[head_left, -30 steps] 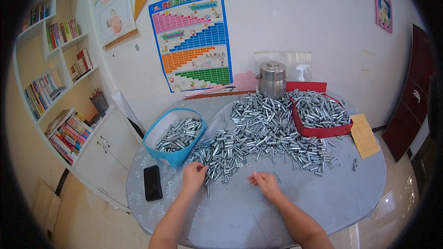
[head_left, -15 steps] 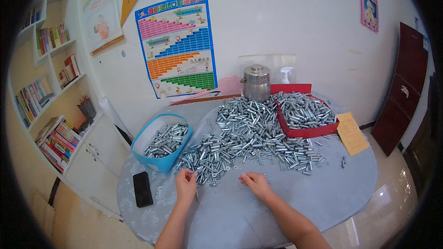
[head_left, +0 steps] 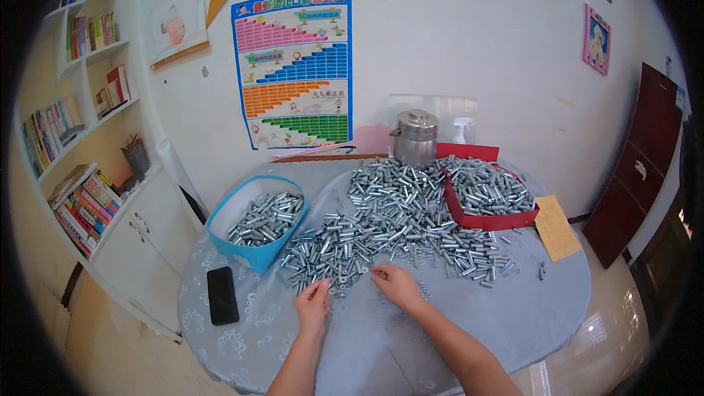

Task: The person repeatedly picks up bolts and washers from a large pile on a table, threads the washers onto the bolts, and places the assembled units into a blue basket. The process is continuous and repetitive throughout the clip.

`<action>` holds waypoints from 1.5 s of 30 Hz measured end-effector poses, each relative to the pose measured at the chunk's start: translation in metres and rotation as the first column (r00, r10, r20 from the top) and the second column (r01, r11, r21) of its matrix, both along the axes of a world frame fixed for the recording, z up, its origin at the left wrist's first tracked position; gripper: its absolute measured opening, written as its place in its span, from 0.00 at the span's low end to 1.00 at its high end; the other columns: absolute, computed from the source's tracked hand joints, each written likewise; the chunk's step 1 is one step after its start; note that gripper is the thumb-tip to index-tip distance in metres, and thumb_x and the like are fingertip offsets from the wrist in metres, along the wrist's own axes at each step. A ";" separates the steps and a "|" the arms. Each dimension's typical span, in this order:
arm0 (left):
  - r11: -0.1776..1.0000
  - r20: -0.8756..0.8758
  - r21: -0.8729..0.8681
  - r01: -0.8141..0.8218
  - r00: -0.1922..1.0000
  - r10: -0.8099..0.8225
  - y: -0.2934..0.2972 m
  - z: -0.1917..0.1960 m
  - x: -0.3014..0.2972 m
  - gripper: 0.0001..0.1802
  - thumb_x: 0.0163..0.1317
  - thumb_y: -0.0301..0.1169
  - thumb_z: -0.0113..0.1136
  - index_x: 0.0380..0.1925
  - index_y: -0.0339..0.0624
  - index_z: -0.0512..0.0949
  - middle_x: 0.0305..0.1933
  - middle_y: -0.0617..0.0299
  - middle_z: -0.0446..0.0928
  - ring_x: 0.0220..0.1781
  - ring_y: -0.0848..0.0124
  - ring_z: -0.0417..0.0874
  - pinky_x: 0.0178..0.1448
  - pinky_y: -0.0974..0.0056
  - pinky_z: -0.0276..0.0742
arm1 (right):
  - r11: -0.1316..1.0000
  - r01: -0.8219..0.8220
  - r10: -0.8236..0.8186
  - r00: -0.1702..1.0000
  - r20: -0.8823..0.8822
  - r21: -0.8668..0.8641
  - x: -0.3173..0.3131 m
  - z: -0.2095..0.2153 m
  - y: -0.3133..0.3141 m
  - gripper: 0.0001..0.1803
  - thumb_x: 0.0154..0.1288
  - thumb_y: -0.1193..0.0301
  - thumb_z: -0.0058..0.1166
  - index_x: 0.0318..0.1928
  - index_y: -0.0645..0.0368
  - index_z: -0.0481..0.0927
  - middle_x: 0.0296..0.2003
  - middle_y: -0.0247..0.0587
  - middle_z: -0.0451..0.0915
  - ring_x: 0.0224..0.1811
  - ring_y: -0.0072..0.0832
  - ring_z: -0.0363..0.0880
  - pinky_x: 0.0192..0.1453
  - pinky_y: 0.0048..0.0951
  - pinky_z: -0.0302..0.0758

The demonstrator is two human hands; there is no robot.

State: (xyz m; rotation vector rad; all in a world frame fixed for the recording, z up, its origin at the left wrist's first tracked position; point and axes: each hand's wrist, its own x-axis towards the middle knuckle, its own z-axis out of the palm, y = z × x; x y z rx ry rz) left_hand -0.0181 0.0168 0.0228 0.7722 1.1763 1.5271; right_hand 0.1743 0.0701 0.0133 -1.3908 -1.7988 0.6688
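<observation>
A large heap of shiny metal sleeve-like fasteners (head_left: 389, 213) spreads over the table, with a few small flat washers (head_left: 343, 286) at its near edge. My left hand (head_left: 313, 309) is at the heap's near left edge, thumb and fingers pinched together; whatever is between them is too small to make out. To its right, my right hand (head_left: 397, 286) reaches to the near edge of the heap, its fingers curled together by the washers. Its fingertips may hold a small piece, but I cannot tell which kind. The two hands are apart.
A blue-rimmed bin (head_left: 257, 255) of fasteners stands left, a red box (head_left: 491, 221) of them back right. Behind the heap are a steel pot (head_left: 416, 139) and a spray bottle (head_left: 460, 130). A black phone (head_left: 222, 295) lies left, yellow paper (head_left: 557, 229) right, on a grey tablecloth (head_left: 352, 352).
My left hand has moved right and slightly down; the thin piece seen hanging beneath it no longer shows. My right hand has shifted left and up, toward the washers. The view has tilted slightly.
</observation>
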 end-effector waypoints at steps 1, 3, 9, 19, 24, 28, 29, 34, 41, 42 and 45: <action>0.999 -0.036 -0.027 -0.018 0.999 0.017 -0.001 -0.001 0.002 0.08 0.57 0.33 0.56 0.32 0.41 0.79 0.14 0.75 0.62 0.13 0.86 0.56 0.15 0.76 0.50 | 1.000 0.000 0.000 1.000 0.007 -0.005 -0.007 0.001 0.006 0.13 0.54 0.65 0.52 0.38 0.57 0.79 0.33 0.43 0.78 0.34 0.35 0.77 0.38 0.32 0.73; 0.998 -0.095 -0.059 -0.021 0.995 0.015 -0.002 -0.004 0.006 0.08 0.56 0.35 0.57 0.30 0.44 0.79 0.14 0.77 0.61 0.13 0.87 0.55 0.16 0.78 0.48 | 1.000 0.023 -0.023 0.999 0.035 0.003 -0.019 0.000 0.016 0.12 0.52 0.65 0.53 0.36 0.57 0.79 0.33 0.44 0.78 0.34 0.36 0.77 0.38 0.33 0.73; 0.999 -0.101 0.054 -0.006 0.995 0.011 0.006 -0.027 0.007 0.05 0.56 0.33 0.57 0.28 0.45 0.76 0.17 0.77 0.64 0.14 0.87 0.57 0.16 0.79 0.49 | 0.984 0.164 -0.176 0.930 0.323 0.064 -0.043 -0.005 0.039 0.12 0.48 0.62 0.56 0.28 0.57 0.79 0.29 0.42 0.78 0.33 0.37 0.77 0.37 0.34 0.73; 0.998 -0.044 0.053 0.032 0.999 -0.030 -0.003 -0.013 0.018 0.05 0.55 0.29 0.58 0.30 0.42 0.74 0.23 0.72 0.72 0.19 0.86 0.64 0.18 0.78 0.57 | 0.999 -0.031 0.030 0.997 0.072 0.015 -0.021 0.009 0.010 0.11 0.48 0.65 0.59 0.32 0.57 0.79 0.32 0.41 0.78 0.31 0.32 0.76 0.34 0.28 0.72; 0.995 -0.025 0.039 0.093 0.995 -0.092 -0.006 -0.018 0.022 0.06 0.54 0.30 0.60 0.30 0.41 0.76 0.22 0.72 0.72 0.20 0.86 0.64 0.20 0.78 0.57 | 0.981 -0.186 0.188 0.980 -0.057 0.050 0.003 0.015 -0.024 0.11 0.51 0.67 0.58 0.35 0.57 0.79 0.33 0.41 0.79 0.33 0.32 0.76 0.37 0.29 0.72; 0.985 -0.179 0.134 0.112 0.980 -0.087 -0.006 -0.020 0.027 0.04 0.55 0.30 0.59 0.28 0.44 0.75 0.18 0.74 0.68 0.15 0.87 0.61 0.16 0.78 0.53 | 0.975 -0.192 0.198 0.979 -0.045 0.113 0.006 0.018 -0.039 0.09 0.51 0.69 0.58 0.35 0.56 0.79 0.34 0.40 0.78 0.36 0.35 0.76 0.40 0.31 0.72; 0.981 -0.203 0.136 0.139 0.973 -0.110 -0.006 -0.022 0.028 0.05 0.55 0.31 0.58 0.29 0.43 0.75 0.18 0.73 0.68 0.15 0.87 0.61 0.16 0.78 0.53 | 0.971 -0.193 0.201 0.979 -0.041 0.137 0.006 0.016 -0.040 0.09 0.51 0.69 0.58 0.35 0.56 0.79 0.34 0.39 0.79 0.37 0.35 0.76 0.41 0.31 0.72; 0.968 -0.340 0.150 0.203 0.930 -0.143 -0.010 -0.025 0.032 0.07 0.60 0.33 0.52 0.33 0.42 0.72 0.20 0.72 0.68 0.17 0.85 0.62 0.19 0.77 0.56 | 0.948 -0.234 0.243 0.970 -0.016 0.214 0.001 0.012 -0.046 0.11 0.51 0.70 0.58 0.36 0.56 0.79 0.35 0.40 0.78 0.40 0.37 0.75 0.44 0.33 0.70; 0.931 -0.604 0.130 0.340 0.772 -0.198 -0.018 -0.018 0.043 0.13 0.62 0.37 0.46 0.36 0.35 0.69 0.28 0.53 0.75 0.29 0.66 0.76 0.34 0.66 0.69 | 0.910 -0.277 0.283 0.959 0.027 0.308 -0.006 0.005 -0.052 0.12 0.50 0.72 0.57 0.38 0.58 0.77 0.35 0.41 0.78 0.38 0.36 0.75 0.43 0.32 0.71; 0.933 -0.621 0.115 0.342 0.757 -0.201 -0.018 -0.017 0.042 0.13 0.62 0.37 0.46 0.35 0.35 0.69 0.27 0.54 0.75 0.28 0.66 0.76 0.33 0.65 0.69 | 0.927 -0.268 0.285 0.958 -0.028 0.261 -0.007 0.005 -0.053 0.11 0.51 0.73 0.57 0.38 0.58 0.77 0.35 0.40 0.77 0.37 0.35 0.75 0.42 0.31 0.72; 0.947 -0.654 0.093 0.309 0.736 -0.176 -0.016 -0.017 0.036 0.14 0.63 0.37 0.45 0.31 0.36 0.70 0.21 0.57 0.74 0.23 0.68 0.75 0.28 0.65 0.68 | 0.962 -0.211 0.239 0.958 -0.160 0.173 -0.005 0.006 -0.053 0.11 0.51 0.74 0.57 0.38 0.59 0.77 0.35 0.40 0.77 0.34 0.31 0.76 0.38 0.27 0.73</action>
